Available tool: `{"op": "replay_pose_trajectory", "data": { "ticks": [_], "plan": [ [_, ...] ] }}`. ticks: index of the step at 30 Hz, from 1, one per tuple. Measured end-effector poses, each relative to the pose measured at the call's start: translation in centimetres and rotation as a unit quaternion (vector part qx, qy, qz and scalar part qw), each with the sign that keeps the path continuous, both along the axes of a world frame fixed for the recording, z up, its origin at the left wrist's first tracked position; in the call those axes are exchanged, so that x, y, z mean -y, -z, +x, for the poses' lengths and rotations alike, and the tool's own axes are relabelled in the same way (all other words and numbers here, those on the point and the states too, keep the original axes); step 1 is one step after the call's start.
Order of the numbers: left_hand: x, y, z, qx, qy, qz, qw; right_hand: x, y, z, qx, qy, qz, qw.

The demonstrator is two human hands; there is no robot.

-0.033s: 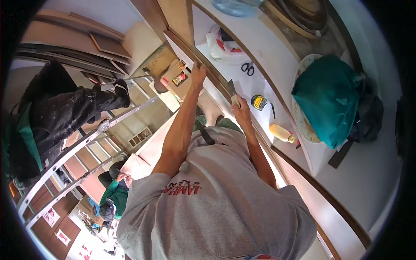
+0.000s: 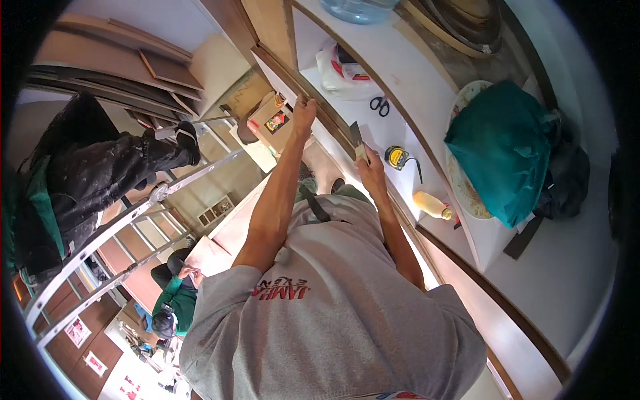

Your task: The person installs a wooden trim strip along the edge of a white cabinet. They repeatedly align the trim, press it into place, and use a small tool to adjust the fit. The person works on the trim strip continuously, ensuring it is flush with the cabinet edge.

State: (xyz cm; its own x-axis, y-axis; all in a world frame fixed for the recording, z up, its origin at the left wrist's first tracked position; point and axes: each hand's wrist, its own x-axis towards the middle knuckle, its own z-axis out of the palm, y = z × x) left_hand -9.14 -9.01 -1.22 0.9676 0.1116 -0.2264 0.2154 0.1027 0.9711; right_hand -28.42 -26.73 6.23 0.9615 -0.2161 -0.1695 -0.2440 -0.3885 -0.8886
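Observation:
My right hand (image 2: 371, 168) is closed around the pale handle of a putty knife (image 2: 356, 137), its dark flat blade pointing up and away beside the brown wooden edge (image 2: 335, 124) of the cabinet. Farther up that edge, my left hand (image 2: 305, 115) rests against it with curled fingers; whatever lies within them is hidden. On the white shelf to the right of the putty knife are a yellow and black tape measure (image 2: 397, 157), black-handled scissors (image 2: 380, 105) and a pale yellow bottle (image 2: 432, 205) lying on its side.
A teal cloth bundle (image 2: 501, 155) sits on a patterned plate (image 2: 460, 175) at the right. Coiled edging strips (image 2: 460, 27) lie beyond. At the left, a person's paint-spattered legs (image 2: 110, 163) are by a metal ladder (image 2: 157, 193); another person in green (image 2: 175, 300) is below. Cardboard box (image 2: 270, 127) ahead.
The view has shifted very slightly, so the shelf items sit a little farther left. Both hands and the putty knife keep almost the same position.

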Motion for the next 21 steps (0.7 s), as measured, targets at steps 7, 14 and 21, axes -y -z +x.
{"op": "replay_pose_trajectory", "data": {
  "ticks": [7,14,21],
  "plan": [
    [0.0,0.8,-2.5,0.041,0.084,0.233,0.968,5.0,-1.7,-3.6,-0.059,-0.002,0.065,0.996],
    [0.4,-1.1,-6.4,0.238,0.306,0.657,0.647,9.1,-4.3,-8.4,-0.045,0.029,0.113,0.992],
    [0.6,-3.5,-4.1,0.291,0.447,0.667,0.521,10.7,-5.1,-8.9,-0.074,0.032,0.298,0.951]
  ]
}}
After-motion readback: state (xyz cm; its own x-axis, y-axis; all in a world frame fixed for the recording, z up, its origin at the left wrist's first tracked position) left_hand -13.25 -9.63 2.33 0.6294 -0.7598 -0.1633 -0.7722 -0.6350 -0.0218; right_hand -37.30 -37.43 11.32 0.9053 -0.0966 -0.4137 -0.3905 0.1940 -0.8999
